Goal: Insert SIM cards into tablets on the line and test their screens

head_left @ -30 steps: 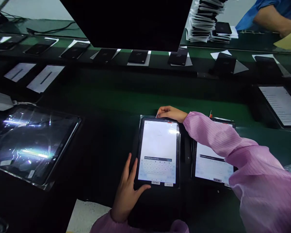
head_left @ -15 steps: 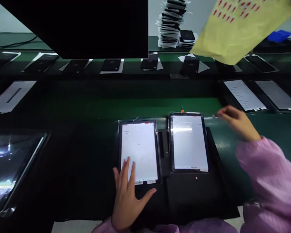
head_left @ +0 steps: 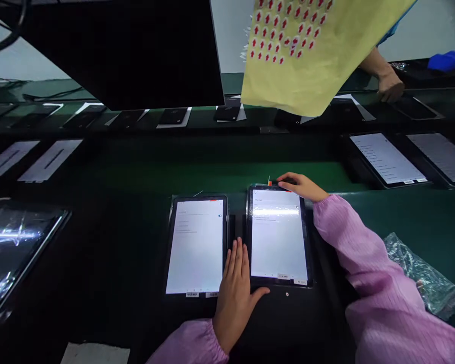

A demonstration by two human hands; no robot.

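Observation:
Two lit tablets lie side by side in front of me: the left tablet [head_left: 197,247] and the right tablet [head_left: 278,242], both with white screens and small labels along the bottom. My left hand [head_left: 237,293] rests flat in the gap between them, fingers stretched and thumb out by the right tablet's lower edge. At the top edge of the right tablet, my right hand [head_left: 301,185] has its fingers drawn together. Whatever they hold is too small to make out. Just left of those fingertips, a small orange tab [head_left: 270,184] sticks up from the tablet's edge.
A yellow sheet of red arrow stickers [head_left: 288,86] hangs above, beside a dark monitor [head_left: 136,55]. Phones on white slips [head_left: 229,110] line the back shelf, where another person's hand [head_left: 390,87] reaches. More tablets [head_left: 389,159] lie right; crumpled clear plastic [head_left: 424,275] lies near my right sleeve.
My right hand has come left to the right tablet's top edge. My left hand has moved off the left tablet's screen into the gap. Both screens show different content; the view has shifted.

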